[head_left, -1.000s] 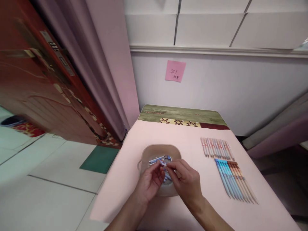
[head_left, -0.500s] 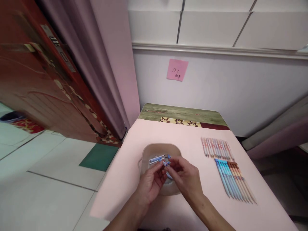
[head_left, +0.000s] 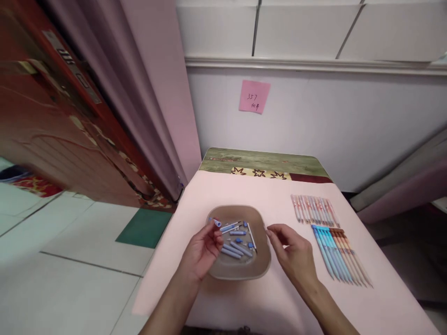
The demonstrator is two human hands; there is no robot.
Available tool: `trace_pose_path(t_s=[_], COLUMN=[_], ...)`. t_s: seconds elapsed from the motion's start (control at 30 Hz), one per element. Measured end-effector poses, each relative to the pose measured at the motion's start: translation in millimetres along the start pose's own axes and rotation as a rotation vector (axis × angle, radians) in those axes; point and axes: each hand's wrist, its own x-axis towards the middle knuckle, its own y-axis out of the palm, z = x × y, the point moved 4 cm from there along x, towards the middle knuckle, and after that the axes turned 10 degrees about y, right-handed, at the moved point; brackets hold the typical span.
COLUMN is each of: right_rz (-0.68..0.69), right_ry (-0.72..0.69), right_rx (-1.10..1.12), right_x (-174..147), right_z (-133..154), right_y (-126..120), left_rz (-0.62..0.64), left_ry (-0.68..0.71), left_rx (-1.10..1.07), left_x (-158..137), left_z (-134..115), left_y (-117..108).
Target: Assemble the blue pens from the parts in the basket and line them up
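Note:
My left hand (head_left: 201,252) is raised over the left side of a brown plastic bin (head_left: 258,272), pinching a short blue pen barrel (head_left: 215,223) whose open end faces up and right. In the bin lie several loose pen parts: blue barrels (head_left: 231,251), a thin white refill (head_left: 252,236) with a dark tip, and small blue pieces (head_left: 239,240). At the right rim is my right hand (head_left: 294,249), thumb and forefinger closed together; whether they hold something small or just touch the rim, I cannot tell.
To the right on the pink-covered table (head_left: 279,298) lie a row of clear reddish pens (head_left: 314,210) and, nearer, a row of blue and brown pens (head_left: 340,256). A pink note (head_left: 254,97) is stuck on the wall behind. A red door (head_left: 66,139) stands at left.
My hands were together over the bin, working on small blue pen parts. Now they are apart: the left has moved left with the barrel, the right has moved right to the rim.

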Motion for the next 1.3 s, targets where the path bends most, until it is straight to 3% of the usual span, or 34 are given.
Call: trace_pose_path(t_s=[0.1, 0.33, 0.47, 0.7, 0.8, 0.9, 1.07, 1.3], right_rz=[0.056, 0.298, 0.464, 0.6, 0.57, 0.478, 0.32, 0.26], right_ry=[-0.132, -0.194, -0.215, -0.22, -0.164, -0.08, 0.006, 0.016], right_rx=[-0.191, -0.534, -0.619, -0.649, -0.66, -0.616, -0.237, -0.093], right_x=[-1.1, 7.4, 10.1, 4.8, 8.8, 14.9, 12.8, 5.0], right_z=[3.0, 20.0, 34.4, 39.4, 34.5, 29.2, 28.8, 24.7], right_y=[15.4, 56.8, 81.4, 116.5, 109.3, 85.7, 45.1, 34.0], left_rz=[-0.02, -0.027, -0.026, -0.058, -0.068, -0.045, -0.051, -0.121], left_ry=[0.035, 0.004, 0.041, 0.053, 0.039, -0.004, -0.163, -0.172], left_rx=[-0.006, 0.004, -0.01, -0.027, -0.007, 0.021, 0.053, 0.028], left_x=[-1.5, -6.2, -6.1, -7.8, -8.1, -8.0, -5.2, -1.6], left_z=[-5.8, -2.6, -8.8, -25.7, -22.4, -6.9, 30.5, 34.8], left_y=[-1.6, -3.0, -3.8, -9.5, -12.1, -12.9, -14.5, -12.8])
